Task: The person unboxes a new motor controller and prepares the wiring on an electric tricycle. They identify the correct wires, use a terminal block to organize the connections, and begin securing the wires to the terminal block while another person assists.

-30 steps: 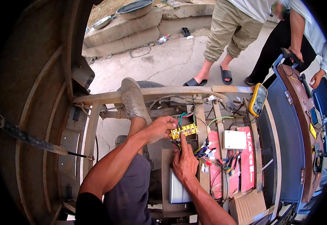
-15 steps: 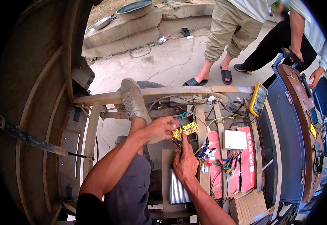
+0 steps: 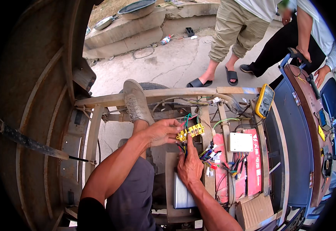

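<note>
A yellow terminal block [image 3: 196, 130] with metal screws is held up over the vehicle frame, its left end pinched by the fingertips of my left hand [image 3: 162, 132]. From below, my right hand [image 3: 191, 167] reaches up with its index finger stretched against the block's front. The right thumb lies beside dark wires [image 3: 182, 147] under the block, and the other fingers are curled and partly hidden. Green and red wires [image 3: 187, 120] rise from the block's upper side. A bundle of coloured wires with white connectors [image 3: 214, 156] hangs just right of my right hand.
A finned silver box [image 3: 183, 193] sits below my right hand. Red batteries [image 3: 255, 165], a white box [image 3: 241, 142] and a cardboard piece [image 3: 254, 213] lie to the right. A yellow multimeter [image 3: 265, 101] leans on the frame rail [image 3: 172, 92]. Two people stand beyond it.
Both hands keep nearly the same pose on the terminal block. At the far right, the other person's lower hand has shifted slightly. The view has moved a little.
</note>
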Tool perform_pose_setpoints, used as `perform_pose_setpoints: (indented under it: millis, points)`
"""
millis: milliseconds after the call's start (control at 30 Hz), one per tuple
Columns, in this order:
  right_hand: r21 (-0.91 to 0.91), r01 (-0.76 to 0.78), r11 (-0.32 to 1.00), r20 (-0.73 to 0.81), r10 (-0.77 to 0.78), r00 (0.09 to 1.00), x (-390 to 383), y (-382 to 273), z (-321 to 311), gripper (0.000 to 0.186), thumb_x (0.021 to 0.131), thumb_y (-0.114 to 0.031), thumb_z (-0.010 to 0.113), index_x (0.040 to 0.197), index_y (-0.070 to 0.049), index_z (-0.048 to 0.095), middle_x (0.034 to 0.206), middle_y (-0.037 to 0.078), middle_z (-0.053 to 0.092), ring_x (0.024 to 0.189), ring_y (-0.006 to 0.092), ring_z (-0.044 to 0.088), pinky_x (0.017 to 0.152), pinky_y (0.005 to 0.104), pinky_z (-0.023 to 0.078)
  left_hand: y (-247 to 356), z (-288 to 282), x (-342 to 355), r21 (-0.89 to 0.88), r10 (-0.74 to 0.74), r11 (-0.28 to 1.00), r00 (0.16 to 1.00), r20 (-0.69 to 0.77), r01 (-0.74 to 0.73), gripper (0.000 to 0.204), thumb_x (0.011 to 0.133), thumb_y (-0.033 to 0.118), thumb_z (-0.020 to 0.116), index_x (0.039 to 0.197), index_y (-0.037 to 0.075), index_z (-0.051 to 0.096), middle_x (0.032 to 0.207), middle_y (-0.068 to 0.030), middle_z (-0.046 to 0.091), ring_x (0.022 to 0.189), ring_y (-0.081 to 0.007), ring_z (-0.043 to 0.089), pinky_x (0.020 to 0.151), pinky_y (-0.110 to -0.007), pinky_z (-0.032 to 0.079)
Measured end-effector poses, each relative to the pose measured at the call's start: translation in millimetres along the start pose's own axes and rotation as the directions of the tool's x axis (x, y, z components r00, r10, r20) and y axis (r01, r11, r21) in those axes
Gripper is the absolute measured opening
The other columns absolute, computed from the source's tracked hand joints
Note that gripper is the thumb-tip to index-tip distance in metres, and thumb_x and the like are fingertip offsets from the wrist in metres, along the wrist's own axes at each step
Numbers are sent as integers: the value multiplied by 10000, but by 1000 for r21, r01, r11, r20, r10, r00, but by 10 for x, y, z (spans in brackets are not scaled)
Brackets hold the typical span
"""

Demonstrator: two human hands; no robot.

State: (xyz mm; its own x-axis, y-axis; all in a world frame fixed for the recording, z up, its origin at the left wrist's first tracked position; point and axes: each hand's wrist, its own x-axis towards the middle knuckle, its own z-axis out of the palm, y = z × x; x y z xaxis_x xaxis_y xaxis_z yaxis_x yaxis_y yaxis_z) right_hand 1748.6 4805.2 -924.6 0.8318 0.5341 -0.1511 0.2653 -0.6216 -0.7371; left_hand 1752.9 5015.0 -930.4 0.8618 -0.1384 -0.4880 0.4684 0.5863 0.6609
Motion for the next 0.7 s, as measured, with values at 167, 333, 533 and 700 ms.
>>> perform_pose_setpoints:
  millis: [167, 333, 533, 700]
  points:
    - [-7, -2, 1000, 3, 2, 1000, 3, 2, 6, 776, 904, -117, 584, 1579, -201, 212, 1172, 158, 625, 955, 389, 651, 771, 483, 525, -16, 4, 4, 44, -3, 999, 999, -42, 5, 125, 967, 109, 637, 1055, 48, 572, 1046, -64, 648, 1004, -176, 650, 929, -375, 548]
    - [-9, 13, 1000, -10, -13, 1000, 4, 0, 14, 790, 897, -112, 589, 1582, -205, 207, 1168, 160, 627, 947, 389, 653, 766, 484, 526, -40, 10, 9, 103, 33, 994, 997, -68, -26, 117, 948, 110, 662, 1020, 47, 595, 1014, -58, 650, 975, -169, 639, 907, -375, 540]
    - [11, -2, 1000, -15, 3, 1000, 14, -1, 9, 786, 898, -114, 588, 1581, -196, 207, 1146, 165, 633, 915, 394, 656, 744, 493, 526, -41, 58, 15, 177, 72, 983, 986, -150, -45, 105, 946, 92, 656, 1021, 36, 609, 1008, -60, 651, 969, -165, 641, 876, -363, 564]
    - [-25, 47, 999, -54, -48, 997, 5, 41, 48, 765, 907, -134, 574, 1578, -187, 211, 1086, 157, 615, 827, 390, 654, 682, 497, 524, -29, 66, 14, 240, 112, 968, 979, -171, -68, 207, 955, 85, 640, 1139, 13, 579, 1057, -97, 672, 1005, -183, 667, 883, -357, 579]
